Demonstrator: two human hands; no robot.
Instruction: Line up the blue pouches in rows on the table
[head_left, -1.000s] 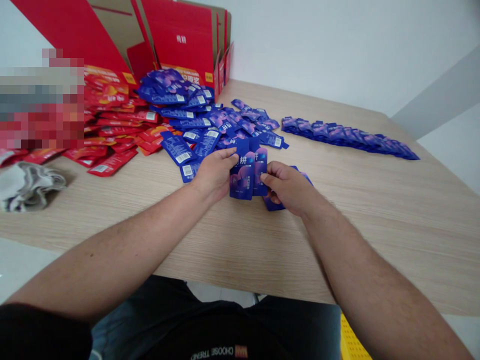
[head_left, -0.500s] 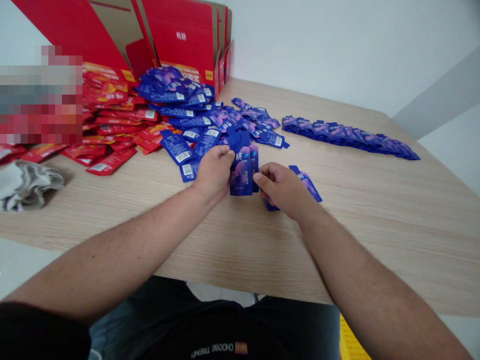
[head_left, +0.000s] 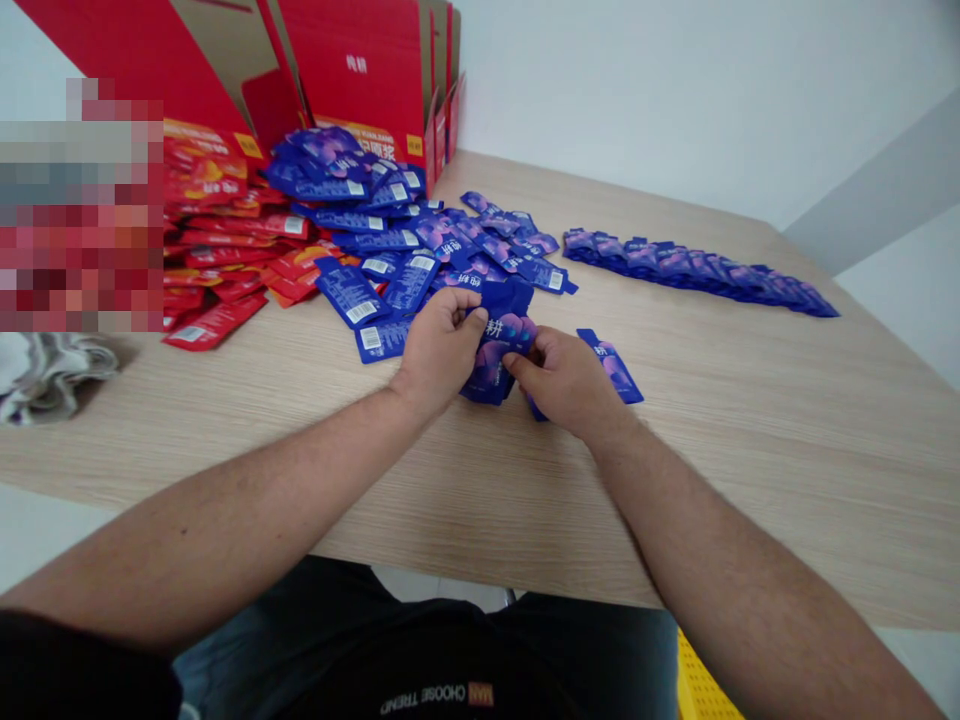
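Held pouches (head_left: 493,352) (overlapping, blue) have tilted between both hands (head_left: 439,348) (head_left: 568,375).

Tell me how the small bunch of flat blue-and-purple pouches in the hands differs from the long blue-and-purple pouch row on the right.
The left hand and right hand hold the small bunch, while the long row lies untouched on the pale wooden table. The small bunch is compact; the long row stretches out. The hands partly cover the small bunch, but not the long row. Both show purple printing on blue.
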